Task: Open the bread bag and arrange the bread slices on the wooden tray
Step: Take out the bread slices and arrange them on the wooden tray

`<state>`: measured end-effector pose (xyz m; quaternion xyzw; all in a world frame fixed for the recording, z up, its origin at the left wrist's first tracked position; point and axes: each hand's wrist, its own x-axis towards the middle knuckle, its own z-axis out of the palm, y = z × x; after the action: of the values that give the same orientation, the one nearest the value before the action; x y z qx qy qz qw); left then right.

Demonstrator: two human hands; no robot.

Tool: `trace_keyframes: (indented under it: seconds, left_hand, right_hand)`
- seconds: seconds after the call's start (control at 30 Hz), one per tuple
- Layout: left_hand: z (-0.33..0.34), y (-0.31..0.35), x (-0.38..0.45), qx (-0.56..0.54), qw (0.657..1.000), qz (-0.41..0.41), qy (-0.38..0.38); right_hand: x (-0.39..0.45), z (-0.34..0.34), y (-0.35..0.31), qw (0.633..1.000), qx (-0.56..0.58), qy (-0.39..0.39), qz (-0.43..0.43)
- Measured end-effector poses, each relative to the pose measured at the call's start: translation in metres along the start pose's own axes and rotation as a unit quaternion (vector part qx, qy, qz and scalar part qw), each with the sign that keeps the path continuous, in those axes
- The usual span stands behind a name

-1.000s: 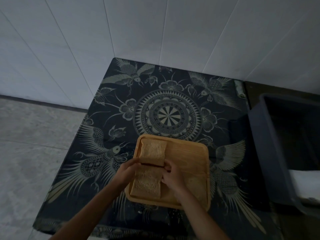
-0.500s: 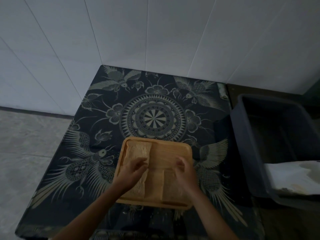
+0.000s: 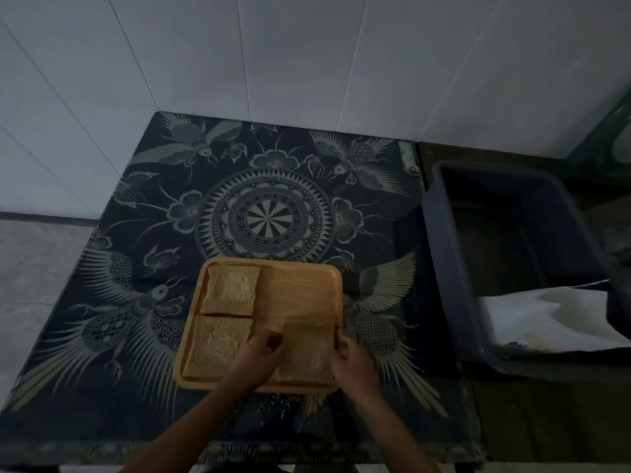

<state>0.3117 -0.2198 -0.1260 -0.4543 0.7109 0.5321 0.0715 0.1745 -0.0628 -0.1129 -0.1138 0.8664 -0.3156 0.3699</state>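
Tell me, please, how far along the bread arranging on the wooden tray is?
Done: two slices lie flat in the wooden tray, far-left slice and near-left slice. In hand: the left hand and right hand flank the near-right slice, placing it. Left: the far-right quarter is bare.

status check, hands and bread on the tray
Left hand and right hand flank the near-right slice. Three slices flat on wooden tray; far-right corner bare. Nothing blocking.

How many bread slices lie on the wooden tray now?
3: far-left square brown bread slice, near-left slice, near-right slice between both hands. Stacked slices beneath may be hidden.
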Motion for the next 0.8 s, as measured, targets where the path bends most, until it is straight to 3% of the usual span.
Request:
trace_keyframes:
  seconds: [0.33,0.67,0.8]
  left_hand:
    - [0.004,-0.012,-0.005,-0.023,0.999,-0.023,0.009]
    - [0.006,-0.004,-0.007,-0.038,0.997,-0.026,0.057]
    - [0.003,0.006,-0.003,-0.053,0.997,-0.028,0.04]
  right_hand:
    - [0.001,0.007,0.006,0.999,-0.013,-0.044,-0.017]
    - [-0.001,0.002,-0.003,0.999,0.025,-0.038,0.013]
    - [0.002,-0.004,-0.006,0.998,0.05,-0.025,0.023]
